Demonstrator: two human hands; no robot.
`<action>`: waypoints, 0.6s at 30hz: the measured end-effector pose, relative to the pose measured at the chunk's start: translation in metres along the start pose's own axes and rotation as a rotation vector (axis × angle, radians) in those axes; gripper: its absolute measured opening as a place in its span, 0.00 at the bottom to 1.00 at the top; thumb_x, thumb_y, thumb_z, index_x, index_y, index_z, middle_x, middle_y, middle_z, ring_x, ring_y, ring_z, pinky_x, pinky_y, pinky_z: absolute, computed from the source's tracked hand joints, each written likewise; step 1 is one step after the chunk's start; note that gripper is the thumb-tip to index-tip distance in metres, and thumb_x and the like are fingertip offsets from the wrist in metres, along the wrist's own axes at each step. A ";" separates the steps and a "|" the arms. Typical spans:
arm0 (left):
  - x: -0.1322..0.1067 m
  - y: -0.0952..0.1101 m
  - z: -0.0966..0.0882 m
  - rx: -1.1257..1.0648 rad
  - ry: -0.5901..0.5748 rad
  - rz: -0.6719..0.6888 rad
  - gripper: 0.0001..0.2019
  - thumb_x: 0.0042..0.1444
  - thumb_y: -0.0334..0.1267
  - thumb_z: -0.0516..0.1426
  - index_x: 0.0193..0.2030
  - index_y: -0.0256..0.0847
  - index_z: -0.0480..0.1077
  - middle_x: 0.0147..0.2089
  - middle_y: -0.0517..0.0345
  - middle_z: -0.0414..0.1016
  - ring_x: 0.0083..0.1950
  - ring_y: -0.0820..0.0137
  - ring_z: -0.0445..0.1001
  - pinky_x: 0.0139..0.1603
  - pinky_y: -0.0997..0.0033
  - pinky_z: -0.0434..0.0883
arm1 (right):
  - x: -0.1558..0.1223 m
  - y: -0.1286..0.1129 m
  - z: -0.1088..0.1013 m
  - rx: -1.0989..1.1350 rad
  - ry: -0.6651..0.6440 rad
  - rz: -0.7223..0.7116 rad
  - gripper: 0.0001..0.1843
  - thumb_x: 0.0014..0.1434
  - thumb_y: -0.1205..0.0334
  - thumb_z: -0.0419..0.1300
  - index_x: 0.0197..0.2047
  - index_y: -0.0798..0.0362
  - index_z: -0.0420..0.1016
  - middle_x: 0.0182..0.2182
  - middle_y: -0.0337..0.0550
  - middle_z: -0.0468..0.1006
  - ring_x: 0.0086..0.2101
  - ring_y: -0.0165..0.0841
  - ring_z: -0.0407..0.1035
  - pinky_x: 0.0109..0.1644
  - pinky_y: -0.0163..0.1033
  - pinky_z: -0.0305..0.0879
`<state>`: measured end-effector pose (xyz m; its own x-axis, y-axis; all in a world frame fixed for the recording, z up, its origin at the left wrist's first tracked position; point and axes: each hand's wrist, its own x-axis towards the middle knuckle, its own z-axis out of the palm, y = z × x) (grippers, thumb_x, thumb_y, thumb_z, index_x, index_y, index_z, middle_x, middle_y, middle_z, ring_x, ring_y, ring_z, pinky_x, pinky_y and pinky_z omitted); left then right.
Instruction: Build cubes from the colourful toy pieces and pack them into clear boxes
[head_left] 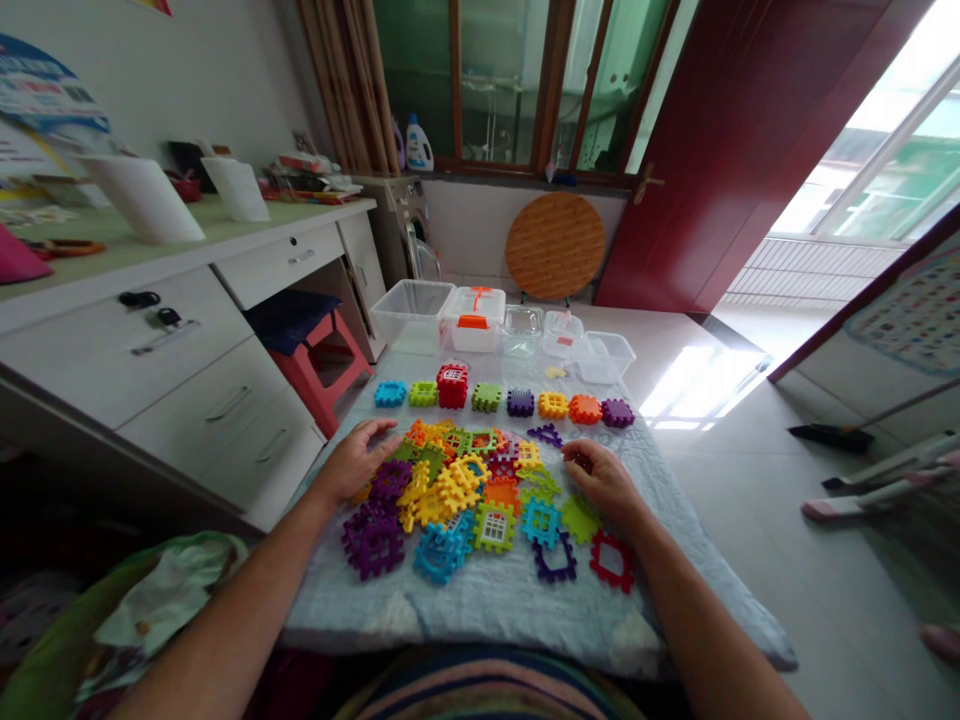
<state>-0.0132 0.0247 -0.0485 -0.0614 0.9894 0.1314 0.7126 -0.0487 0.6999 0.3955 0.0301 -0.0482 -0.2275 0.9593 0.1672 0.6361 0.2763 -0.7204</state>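
A heap of colourful interlocking plastic tiles lies on the cloth-covered table (465, 610), between my hands. My left hand (358, 460) is beside the heap's left edge, fingers loosely stretched, nearest to a purple tile (390, 482); I see nothing in its grasp. On the other side, my right hand (601, 478) hovers or rests with loosely bent fingers, near a dark purple piece (545, 435) and a lime green tile (581, 518). Nothing shows between its fingers. Behind the heap stands a row of tile stacks, among them a taller red one (452, 386) with a white window piece.
At the table's far end stand a clear bin (412, 305), a lidded box with orange latches (474, 322) and smaller clear containers (606, 355). A white desk (277, 262) and a red stool (330, 370) are on the left. A dark red door (720, 150) is at the right.
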 end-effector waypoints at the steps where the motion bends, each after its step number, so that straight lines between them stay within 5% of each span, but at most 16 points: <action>1: -0.001 0.000 0.002 0.000 0.008 0.003 0.27 0.54 0.57 0.52 0.50 0.36 0.69 0.52 0.48 0.73 0.54 0.59 0.71 0.59 0.60 0.65 | 0.000 0.000 0.000 -0.005 -0.004 0.000 0.11 0.53 0.62 0.54 0.40 0.54 0.73 0.29 0.39 0.72 0.28 0.30 0.64 0.34 0.36 0.61; 18: -0.008 0.001 0.006 0.021 0.080 0.006 0.20 0.57 0.54 0.51 0.42 0.40 0.73 0.43 0.55 0.79 0.46 0.63 0.75 0.52 0.69 0.68 | -0.002 -0.005 -0.004 -0.039 -0.025 -0.049 0.12 0.52 0.64 0.54 0.40 0.54 0.73 0.31 0.39 0.72 0.29 0.30 0.64 0.36 0.36 0.62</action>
<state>-0.0084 0.0178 -0.0529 -0.1117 0.9751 0.1917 0.7277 -0.0511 0.6840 0.3955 0.0265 -0.0422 -0.2767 0.9431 0.1846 0.6520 0.3254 -0.6849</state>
